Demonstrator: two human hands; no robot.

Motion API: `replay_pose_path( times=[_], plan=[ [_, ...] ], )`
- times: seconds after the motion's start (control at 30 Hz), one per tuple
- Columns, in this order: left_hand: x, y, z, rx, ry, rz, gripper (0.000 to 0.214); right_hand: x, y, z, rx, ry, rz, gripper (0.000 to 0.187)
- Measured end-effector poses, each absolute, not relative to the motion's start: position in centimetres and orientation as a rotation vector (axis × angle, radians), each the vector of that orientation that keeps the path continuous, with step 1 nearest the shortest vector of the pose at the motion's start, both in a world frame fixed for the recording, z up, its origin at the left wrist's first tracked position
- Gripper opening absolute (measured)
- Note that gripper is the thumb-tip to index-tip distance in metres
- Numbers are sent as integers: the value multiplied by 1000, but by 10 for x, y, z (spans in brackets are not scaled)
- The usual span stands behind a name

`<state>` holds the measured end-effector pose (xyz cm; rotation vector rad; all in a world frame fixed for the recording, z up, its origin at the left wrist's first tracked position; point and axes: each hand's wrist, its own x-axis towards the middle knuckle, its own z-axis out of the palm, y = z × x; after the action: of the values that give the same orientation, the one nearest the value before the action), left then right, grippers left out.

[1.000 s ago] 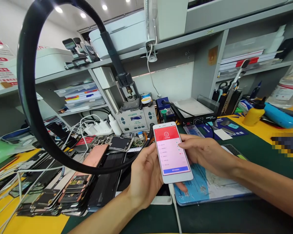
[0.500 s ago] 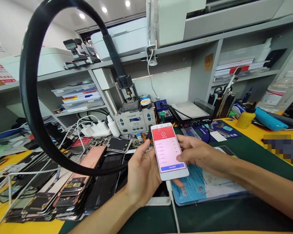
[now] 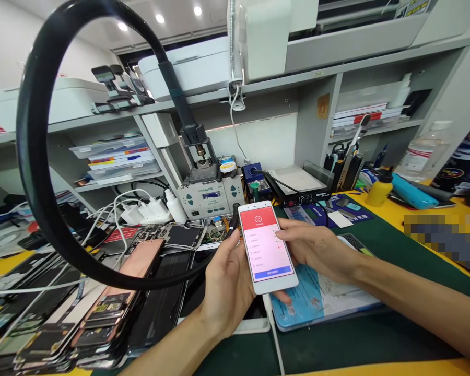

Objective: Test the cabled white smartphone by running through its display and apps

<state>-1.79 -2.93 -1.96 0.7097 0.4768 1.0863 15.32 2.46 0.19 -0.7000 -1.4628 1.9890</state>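
Note:
A white smartphone [image 3: 272, 274] is held upright and tilted back, its lit screen showing a red band at the top, a list and a blue bar at the bottom. My left hand [image 3: 227, 282] is closed around its left side and back, one fingertip showing under the lower edge. On the other side my right hand [image 3: 317, 248] grips the right edge, its thumb at the upper part of the screen and its other fingers mostly hidden behind. A white cable [image 3: 274, 334] is plugged into the phone's bottom end and runs down toward the front edge.
Stacked phone parts [image 3: 102, 313] lie at left under a thick black hose [image 3: 35, 156] that loops through the foreground. Behind stands a grey soldering station [image 3: 209, 201]. A blue-and-white plastic-covered pad [image 3: 309, 310] lies under the right hand; a yellow bottle [image 3: 379, 188] stands right.
My right thumb has moved up the screen from the lower right to the upper right. The marks at the list's right side differ. The view has shifted slightly to the right.

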Motion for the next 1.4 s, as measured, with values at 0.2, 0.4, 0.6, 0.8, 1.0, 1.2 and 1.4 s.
replay_pose_path(
  times=[0.2, 0.4, 0.6, 0.8, 1.0, 1.2, 1.4],
  plan=[
    [-17, -29, -19, 723, 484, 1095, 58, 152, 24, 2, -709, -1447, 2005, 37],
    [-16, -30, -19, 713, 505, 1099, 59, 153, 25, 1, -716, -1449, 1992, 38],
    [-18, -30, -17, 662, 456, 1077, 62, 152, 21, 2, -699, -1448, 1974, 38],
    [-28, -24, -8, 674, 386, 1115, 64, 150, 18, 4, -733, -1402, 1783, 46],
    [-46, -13, -2, 777, 515, 1303, 60, 139, -10, 10, -1130, -1809, 823, 37],
    [-44, -13, -3, 711, 528, 1355, 56, 96, -43, 8, -1261, -2228, 628, 33],
    [-47, -12, -2, 648, 470, 1404, 52, 65, -32, -4, -1286, -2137, 364, 37]
  ],
)
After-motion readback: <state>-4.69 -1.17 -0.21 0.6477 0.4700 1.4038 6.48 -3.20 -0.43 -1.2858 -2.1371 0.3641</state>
